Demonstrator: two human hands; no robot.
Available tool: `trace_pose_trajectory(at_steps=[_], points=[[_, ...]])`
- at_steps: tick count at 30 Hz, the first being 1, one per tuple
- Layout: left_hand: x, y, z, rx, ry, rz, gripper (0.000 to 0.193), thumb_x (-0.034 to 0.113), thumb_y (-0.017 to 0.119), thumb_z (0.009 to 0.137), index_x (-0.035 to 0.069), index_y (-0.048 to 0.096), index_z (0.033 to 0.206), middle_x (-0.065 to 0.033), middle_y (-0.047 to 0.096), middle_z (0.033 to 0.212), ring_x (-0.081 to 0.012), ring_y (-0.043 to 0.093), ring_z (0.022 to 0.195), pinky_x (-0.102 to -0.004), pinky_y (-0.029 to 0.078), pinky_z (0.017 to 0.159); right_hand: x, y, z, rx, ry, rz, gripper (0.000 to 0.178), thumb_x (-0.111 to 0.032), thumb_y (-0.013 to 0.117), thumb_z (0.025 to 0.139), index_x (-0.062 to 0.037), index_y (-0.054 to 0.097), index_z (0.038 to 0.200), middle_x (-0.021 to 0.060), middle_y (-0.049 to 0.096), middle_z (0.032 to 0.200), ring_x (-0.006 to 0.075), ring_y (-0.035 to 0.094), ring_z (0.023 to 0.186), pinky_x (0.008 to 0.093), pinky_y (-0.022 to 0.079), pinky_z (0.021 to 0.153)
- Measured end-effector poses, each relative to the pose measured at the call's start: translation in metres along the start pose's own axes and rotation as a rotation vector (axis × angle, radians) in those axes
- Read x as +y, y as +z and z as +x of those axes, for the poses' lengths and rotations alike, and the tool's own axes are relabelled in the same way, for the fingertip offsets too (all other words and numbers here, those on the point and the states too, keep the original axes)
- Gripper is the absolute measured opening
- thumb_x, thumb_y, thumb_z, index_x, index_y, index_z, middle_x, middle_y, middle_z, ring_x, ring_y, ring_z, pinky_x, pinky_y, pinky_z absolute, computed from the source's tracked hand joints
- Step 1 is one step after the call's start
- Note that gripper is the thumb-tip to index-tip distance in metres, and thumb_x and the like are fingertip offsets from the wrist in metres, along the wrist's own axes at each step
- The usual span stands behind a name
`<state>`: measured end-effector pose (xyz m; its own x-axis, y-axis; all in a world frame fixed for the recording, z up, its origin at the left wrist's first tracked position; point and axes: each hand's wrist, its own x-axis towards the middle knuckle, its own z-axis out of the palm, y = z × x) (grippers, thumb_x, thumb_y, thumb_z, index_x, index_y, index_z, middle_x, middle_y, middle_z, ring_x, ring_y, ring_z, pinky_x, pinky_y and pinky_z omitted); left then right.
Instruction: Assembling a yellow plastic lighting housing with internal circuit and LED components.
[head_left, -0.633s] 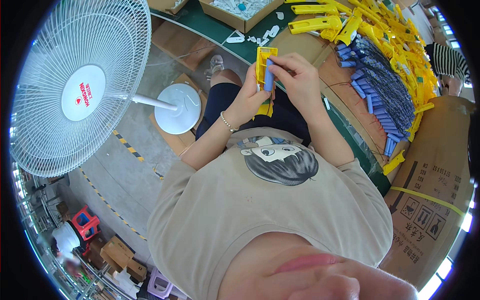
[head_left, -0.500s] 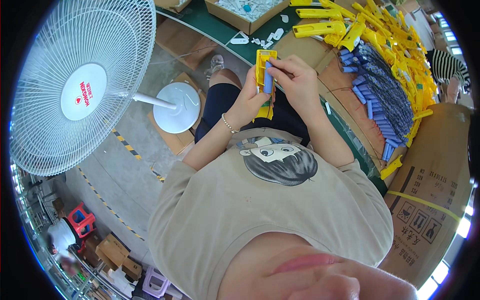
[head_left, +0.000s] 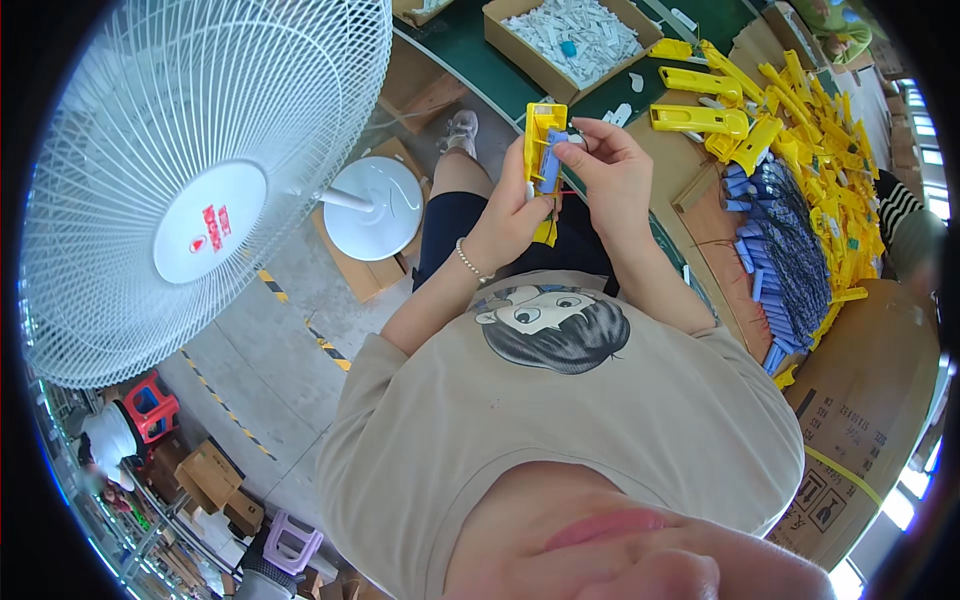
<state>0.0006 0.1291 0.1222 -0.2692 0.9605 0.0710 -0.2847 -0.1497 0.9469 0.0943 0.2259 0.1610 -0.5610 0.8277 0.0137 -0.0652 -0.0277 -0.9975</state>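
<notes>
My left hand (head_left: 512, 215) grips a long yellow plastic housing (head_left: 541, 140) held upright above my lap. My right hand (head_left: 612, 172) pinches a small blue plastic part (head_left: 551, 168) and presses it against the front of the yellow housing. A thin red wire shows near the lower end of the housing, between the two hands. The lower tip of the housing sticks out below my left palm.
A big white standing fan (head_left: 190, 170) with a round base (head_left: 377, 208) stands at my left. On the bench at right lie a pile of yellow housings (head_left: 800, 120), a row of blue parts (head_left: 775, 250) and a cardboard box of white pieces (head_left: 570, 35). Another person's striped sleeve (head_left: 900, 215) is at far right.
Both hands with the yellow housing sit slightly higher in the picture. The right fingers have shifted on the blue part against the housing.
</notes>
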Motion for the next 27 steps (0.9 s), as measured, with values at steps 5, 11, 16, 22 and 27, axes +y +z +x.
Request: trace_pose_trajectory(at_steps=[5, 11, 16, 22, 27], points=[[-0.003, -0.009, 0.005, 0.028, 0.008, 0.090, 0.070, -0.003, 0.041, 0.075, 0.007, 0.015, 0.140, -0.0099, 0.046, 0.104, -0.0147, 0.052, 0.082, -0.0284, 0.048, 0.071, 0.006, -0.001, 0.010, -0.025, -0.062, -0.018, 0.016, -0.001, 0.072, 0.076, 0.0027, 0.066, 0.090, 0.0044, 0.063, 0.082, 0.0086, 0.059, 0.070, 0.0204, 0.048, 0.060], [-0.006, -0.015, 0.003, 0.020, -0.047, 0.077, 0.068, -0.001, 0.042, 0.076, 0.005, 0.017, 0.139, -0.0100, 0.047, 0.102, -0.0140, 0.052, 0.082, -0.0277, 0.048, 0.072, 0.000, -0.013, 0.023, -0.204, -0.039, -0.323, 0.012, 0.003, 0.069, 0.076, 0.0041, 0.065, 0.087, 0.0068, 0.061, 0.091, 0.0108, 0.058, 0.084, 0.0221, 0.048, 0.074], [-0.011, -0.008, 0.004, -0.034, -0.033, 0.187, 0.050, 0.011, 0.045, 0.089, 0.003, 0.025, 0.134, -0.0081, 0.050, 0.099, -0.0117, 0.053, 0.080, -0.0254, 0.047, 0.072, 0.011, -0.012, 0.020, -0.138, -0.203, -0.095, 0.017, -0.005, 0.070, 0.078, 0.0000, 0.054, 0.083, 0.0080, 0.061, 0.097, 0.0113, 0.059, 0.080, 0.0213, 0.047, 0.067], [-0.016, 0.006, 0.011, -0.014, -0.027, 0.120, 0.047, 0.008, 0.045, 0.091, 0.001, 0.026, 0.133, -0.0094, 0.054, 0.093, -0.0134, 0.058, 0.072, -0.0269, 0.049, 0.066, 0.008, -0.019, 0.014, -0.126, 0.151, 0.221, 0.026, -0.003, 0.065, 0.083, -0.0023, 0.043, 0.097, 0.0111, 0.061, 0.094, 0.0107, 0.060, 0.083, 0.0224, 0.049, 0.066], [-0.022, 0.008, 0.014, -0.019, -0.060, 0.100, 0.044, 0.011, 0.043, 0.093, 0.003, 0.025, 0.132, -0.0080, 0.052, 0.096, -0.0114, 0.055, 0.075, -0.0260, 0.048, 0.068, 0.014, -0.018, 0.019, -0.097, 0.088, 0.219, 0.029, -0.004, 0.064, 0.084, -0.0043, 0.040, 0.098, 0.0104, 0.061, 0.092, 0.0093, 0.059, 0.078, 0.0214, 0.049, 0.065]])
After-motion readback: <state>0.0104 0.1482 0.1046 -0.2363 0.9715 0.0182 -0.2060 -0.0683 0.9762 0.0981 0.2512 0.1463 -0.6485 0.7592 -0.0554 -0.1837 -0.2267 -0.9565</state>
